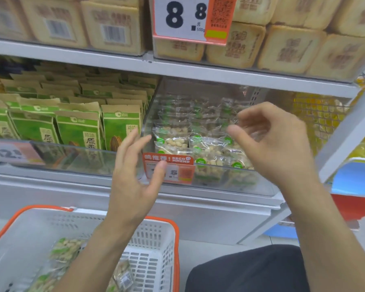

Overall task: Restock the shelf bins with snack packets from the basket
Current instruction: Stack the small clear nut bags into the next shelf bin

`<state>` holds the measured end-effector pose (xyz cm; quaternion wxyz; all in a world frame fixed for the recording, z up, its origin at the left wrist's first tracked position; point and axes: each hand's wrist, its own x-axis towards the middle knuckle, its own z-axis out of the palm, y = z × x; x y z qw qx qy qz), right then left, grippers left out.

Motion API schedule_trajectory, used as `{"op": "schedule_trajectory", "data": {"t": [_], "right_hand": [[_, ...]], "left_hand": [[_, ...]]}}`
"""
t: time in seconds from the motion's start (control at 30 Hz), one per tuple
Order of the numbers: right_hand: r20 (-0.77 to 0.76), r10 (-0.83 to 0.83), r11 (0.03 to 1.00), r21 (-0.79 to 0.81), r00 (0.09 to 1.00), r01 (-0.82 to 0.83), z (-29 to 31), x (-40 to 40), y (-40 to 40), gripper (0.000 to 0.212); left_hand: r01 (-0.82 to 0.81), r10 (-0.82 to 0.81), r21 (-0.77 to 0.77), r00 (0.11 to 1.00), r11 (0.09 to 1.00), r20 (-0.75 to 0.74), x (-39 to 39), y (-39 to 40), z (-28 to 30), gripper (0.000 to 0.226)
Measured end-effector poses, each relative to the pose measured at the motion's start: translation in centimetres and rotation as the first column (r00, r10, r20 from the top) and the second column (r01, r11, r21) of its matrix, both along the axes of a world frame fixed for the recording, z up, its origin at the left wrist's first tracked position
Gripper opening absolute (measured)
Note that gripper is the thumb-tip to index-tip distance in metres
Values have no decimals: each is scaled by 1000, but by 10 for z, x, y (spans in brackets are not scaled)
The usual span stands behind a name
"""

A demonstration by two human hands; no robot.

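Head view, looking at the clear plastic shelf bin (200, 184) that serves as landmark here: it is part filled with small clear cellophane nut packets with green labels (173, 142), stacked in rows from its front wall to its back. Both hands are raised in front of this bin. The left hand (135, 178) hovers at the bin's front left corner, its fingers spread and nearly straight, with nothing in them; its thumb lies across the red and white price tag (169, 167) clipped to the bin's front. The right hand (276, 142) sits over the bin's right half, fingers loosely curled; something glossy and transparent shows blurred by the fingertips, but I cannot tell whether it is held. Below and left of the bin stands the white slotted plastic basket with orange rim (164, 226), more of the same packets (65, 249) lying loose inside.

These packets look light, crinkly and slippery, their contents shifting. They are probably best pinched at a sealed edge, or gathered several at once across their flat faces.
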<state>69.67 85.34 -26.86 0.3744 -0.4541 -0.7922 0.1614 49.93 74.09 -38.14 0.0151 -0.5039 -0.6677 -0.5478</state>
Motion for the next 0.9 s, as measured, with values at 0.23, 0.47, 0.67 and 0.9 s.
{"op": "schedule_trajectory", "data": {"t": [0.23, 0.47, 0.67, 0.9], "right_hand": [[301, 640, 763, -354, 707, -541, -87, -99, -82, 16], [566, 725, 688, -621, 392, -376, -237, -170, -108, 23], [485, 733, 587, -806, 478, -81, -352, -185, -148, 40], [380, 639, 398, -907, 669, 135, -419, -174, -166, 105]], "left_hand": [[-138, 192, -274, 964, 952, 181, -41, -92, -105, 21], [-35, 385, -822, 894, 569, 228, -78, -205, -207, 29], [67, 411, -934, 885, 352, 219, -91, -230, -242, 43], [160, 339, -972, 917, 172, 211, -88, -191, -259, 55]]}}
